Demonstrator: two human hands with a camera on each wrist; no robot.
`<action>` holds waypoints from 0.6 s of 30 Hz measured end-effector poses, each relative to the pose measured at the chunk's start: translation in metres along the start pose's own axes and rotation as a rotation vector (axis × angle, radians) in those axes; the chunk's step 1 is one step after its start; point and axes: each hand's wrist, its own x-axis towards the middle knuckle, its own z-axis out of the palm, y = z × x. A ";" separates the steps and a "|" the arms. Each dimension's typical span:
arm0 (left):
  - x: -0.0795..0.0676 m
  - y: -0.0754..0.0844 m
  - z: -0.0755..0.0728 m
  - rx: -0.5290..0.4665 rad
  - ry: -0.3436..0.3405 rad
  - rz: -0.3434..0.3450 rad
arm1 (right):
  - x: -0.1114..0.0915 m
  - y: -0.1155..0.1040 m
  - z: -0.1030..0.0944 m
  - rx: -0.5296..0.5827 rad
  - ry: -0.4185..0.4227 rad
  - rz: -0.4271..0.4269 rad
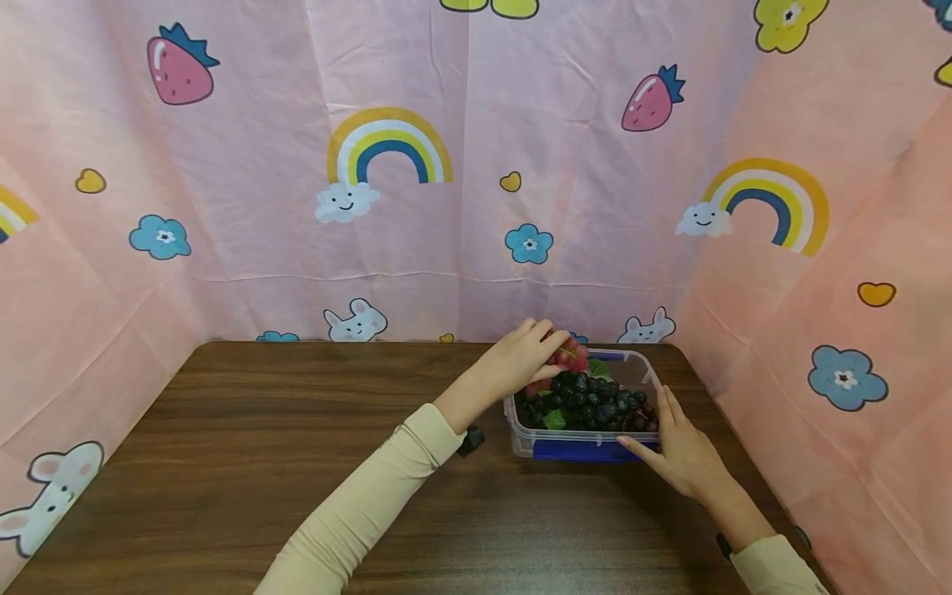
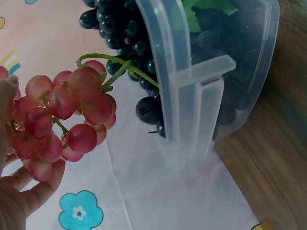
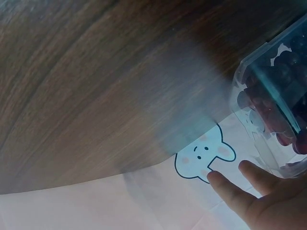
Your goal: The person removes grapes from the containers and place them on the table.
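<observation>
A bunch of red grapes (image 2: 62,110) is held between the thumb and fingers of my left hand (image 1: 519,359), over the left back part of a clear plastic container (image 1: 523,445). Its green stem reaches toward the container's rim in the left wrist view. Dark grapes (image 1: 587,401) fill much of the container, with green leaves (image 1: 554,420) among them. At the container's right front corner is my right hand (image 1: 687,454), fingers extended along the side and thumb at the front rim. More reddish grapes (image 1: 539,387) show beneath the left hand.
The container stands on a dark wooden table (image 1: 297,463), near its back right. A pink patterned curtain (image 1: 476,223) hangs behind and along both sides. A small black object (image 1: 471,440) shows beside the left wrist.
</observation>
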 end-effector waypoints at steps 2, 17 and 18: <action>0.000 -0.001 -0.003 0.017 0.001 -0.001 | 0.000 -0.001 -0.001 0.001 -0.004 -0.001; -0.005 -0.010 -0.021 0.059 0.013 -0.031 | -0.002 0.000 0.001 0.014 0.006 -0.001; -0.006 -0.011 -0.022 0.063 0.016 -0.033 | -0.001 0.000 0.002 0.015 0.006 0.001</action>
